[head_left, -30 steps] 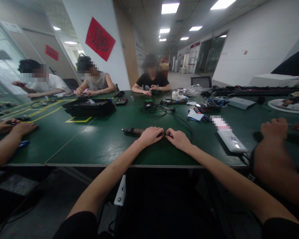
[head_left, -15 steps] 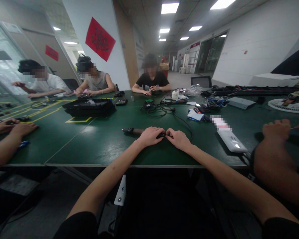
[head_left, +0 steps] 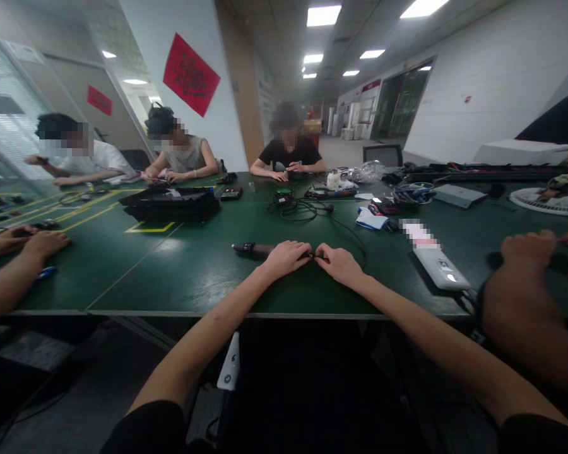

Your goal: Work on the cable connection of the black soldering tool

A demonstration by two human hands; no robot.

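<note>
Beyond one black tray (head_left: 170,212) are three seated people (head_left: 288,151) (head_left: 184,154) (head_left: 89,156) and two red posters (head_left: 192,74) (head_left: 99,100) (one large, one small). Right of that tray: the wearer's two hands (head_left: 288,258) (head_left: 339,263), one cylindrical tool (head_left: 253,250), one white oblong device (head_left: 440,268). Far right of the tray, one round white grille (head_left: 544,202).

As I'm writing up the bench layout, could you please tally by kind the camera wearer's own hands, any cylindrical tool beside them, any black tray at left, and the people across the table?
Own hands, left hand and right hand: 2
Cylindrical tool: 1
Black tray: 1
People opposite: 3
Total: 7
</note>
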